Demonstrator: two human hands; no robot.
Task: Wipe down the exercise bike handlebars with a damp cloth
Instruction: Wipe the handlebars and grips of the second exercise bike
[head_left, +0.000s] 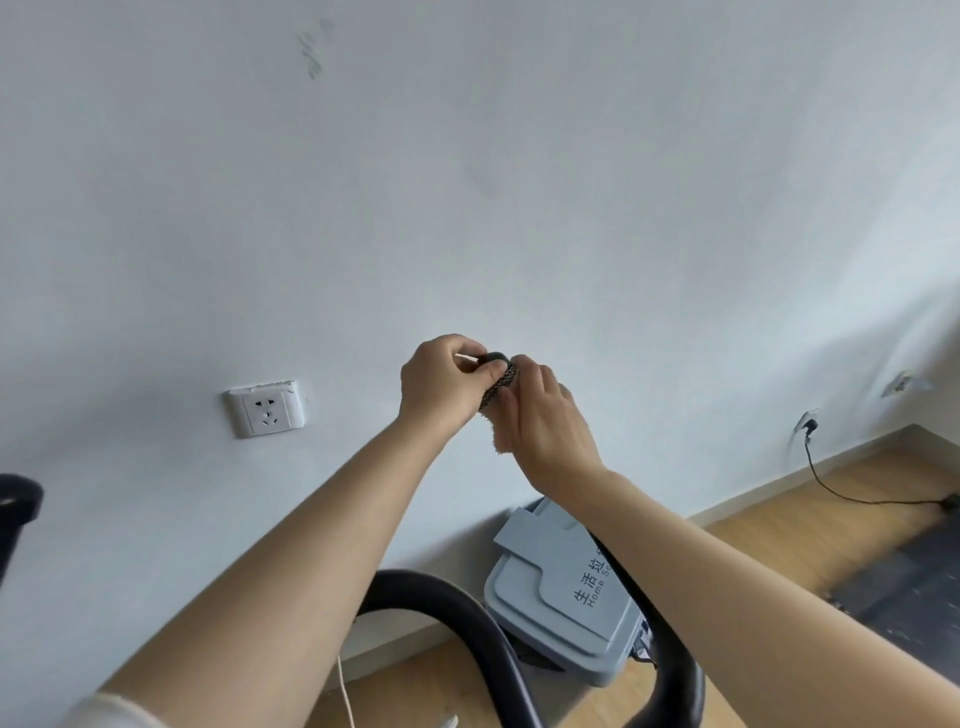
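Handlebars (447, 592): black tube is seen looping up from the bottom edge, its upper tip (497, 357) raised before the white wall (519, 182). Tip is gripped by the left hand (441, 387), fingers curled round it. Cloth (501, 385) is wrapped against the tip and clutched by the right hand (548, 421), fingers bent over it; a pale corner hangs below. Grey bin lid (566, 587) is noted on the wood floor (779, 535) beneath; wall socket (265, 409) at left.

A room in a home. Bike handlebar (447, 592), wall socket (265, 409), wood floor (779, 545) and a lidded grey bin (561, 623).
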